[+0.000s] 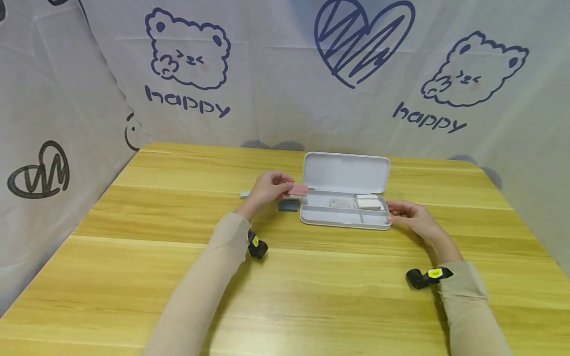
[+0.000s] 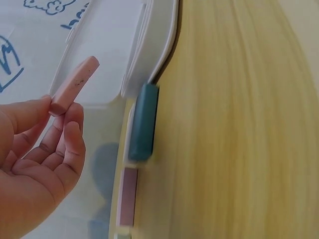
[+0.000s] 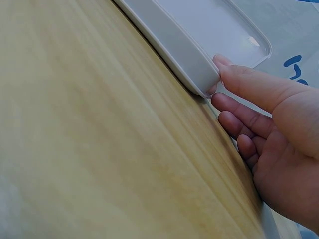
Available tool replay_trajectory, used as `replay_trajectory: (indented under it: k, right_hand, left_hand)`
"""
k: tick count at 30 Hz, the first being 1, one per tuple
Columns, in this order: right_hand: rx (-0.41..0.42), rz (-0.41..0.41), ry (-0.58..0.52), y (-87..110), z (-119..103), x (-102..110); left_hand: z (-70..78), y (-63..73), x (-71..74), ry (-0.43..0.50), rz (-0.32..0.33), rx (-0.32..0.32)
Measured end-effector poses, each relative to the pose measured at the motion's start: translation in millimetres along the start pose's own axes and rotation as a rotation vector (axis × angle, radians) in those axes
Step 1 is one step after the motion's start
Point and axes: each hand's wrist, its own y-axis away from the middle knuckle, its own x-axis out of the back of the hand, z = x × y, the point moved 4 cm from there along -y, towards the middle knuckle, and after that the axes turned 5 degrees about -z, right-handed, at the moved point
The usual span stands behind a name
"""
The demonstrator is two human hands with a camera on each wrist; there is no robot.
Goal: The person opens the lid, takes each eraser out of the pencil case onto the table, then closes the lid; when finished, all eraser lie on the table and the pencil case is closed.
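Observation:
A white pencil case (image 1: 318, 200) lies with its lid (image 1: 346, 173) raised, toward the back of the table. Between thumb and fingers, my left hand (image 1: 267, 190) pinches a pink eraser (image 2: 77, 85), held at the case's left end, above the table. My right hand (image 1: 416, 218) grips the case's right end, its thumb on the rim and the other fingers curled beside the outer wall. Inside the rear compartment are white erasers (image 1: 368, 203) at the right and a flat whitish piece (image 1: 340, 203) near the middle. The two front compartments show bare floors.
On the table left of the case lie a dark teal eraser (image 2: 144, 122), a purple block (image 2: 128, 199) and a pale green block (image 1: 244, 195). A white cloth with drawings (image 1: 276, 74) hangs behind the wooden table (image 1: 311, 296).

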Motion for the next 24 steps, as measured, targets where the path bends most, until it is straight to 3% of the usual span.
replay_trajectory:
  k: [8,17,24]
  right_hand:
    - [0.013,0.002,-0.006,0.1,-1,0]
    - [-0.002,0.0,-0.003,1.9,-4,0]
    - [0.006,0.002,-0.004,2.2,-5,-1]
  left_hand:
    - [-4.6,14.6,20.9,0.051,0.01,0.004]
    - [-11.1,30.5,43.3,-0.016,-0.016,0.036]
    - [-20.3,34.5,53.1,-0.048,-0.066,0.053]
